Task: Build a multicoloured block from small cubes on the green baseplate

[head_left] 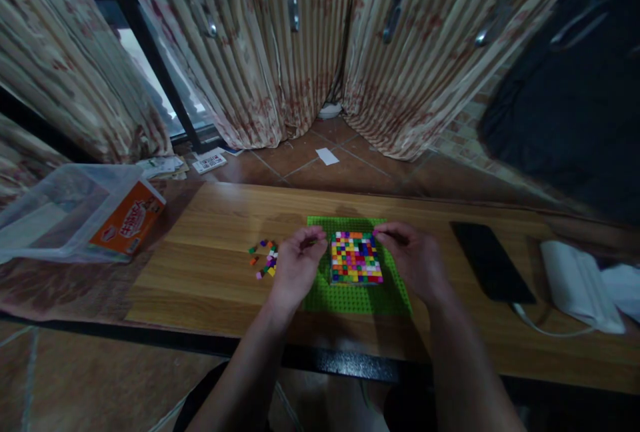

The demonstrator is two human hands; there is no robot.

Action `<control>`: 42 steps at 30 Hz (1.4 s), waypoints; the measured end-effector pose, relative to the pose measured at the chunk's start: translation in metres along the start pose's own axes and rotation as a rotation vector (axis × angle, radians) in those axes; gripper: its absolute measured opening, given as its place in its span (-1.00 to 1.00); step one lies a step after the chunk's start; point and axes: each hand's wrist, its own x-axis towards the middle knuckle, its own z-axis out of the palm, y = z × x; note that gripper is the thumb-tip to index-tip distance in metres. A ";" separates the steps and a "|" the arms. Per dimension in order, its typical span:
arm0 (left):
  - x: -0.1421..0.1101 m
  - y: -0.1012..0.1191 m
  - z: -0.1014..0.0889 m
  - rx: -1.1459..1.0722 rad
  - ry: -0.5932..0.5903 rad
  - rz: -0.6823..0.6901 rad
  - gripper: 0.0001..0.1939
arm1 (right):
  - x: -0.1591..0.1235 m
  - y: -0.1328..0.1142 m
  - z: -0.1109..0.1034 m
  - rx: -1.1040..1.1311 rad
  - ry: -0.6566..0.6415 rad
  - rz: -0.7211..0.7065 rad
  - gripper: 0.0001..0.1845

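A green studded baseplate (357,300) lies on the wooden table (210,285). On it sits a square block of small multicoloured bricks (356,258). My left hand (296,271) rests at the block's left edge, fingers curled and pinched near its top left corner. My right hand (414,261) is at the block's right edge, fingers bent and pinched at the top right corner. Whether either pinch holds a brick is too small to make out. A small heap of loose coloured bricks (265,259) lies left of my left hand.
A clear plastic tub (55,209) with an orange box (131,219) stands at the table's left end. A black phone (490,260) with a cable and a white pouch (580,285) lie to the right. Curtains hang behind, above a tiled floor with papers.
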 end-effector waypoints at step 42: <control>0.016 0.010 -0.053 0.633 0.071 0.170 -0.77 | 0.002 0.000 -0.015 0.022 0.147 0.135 -0.70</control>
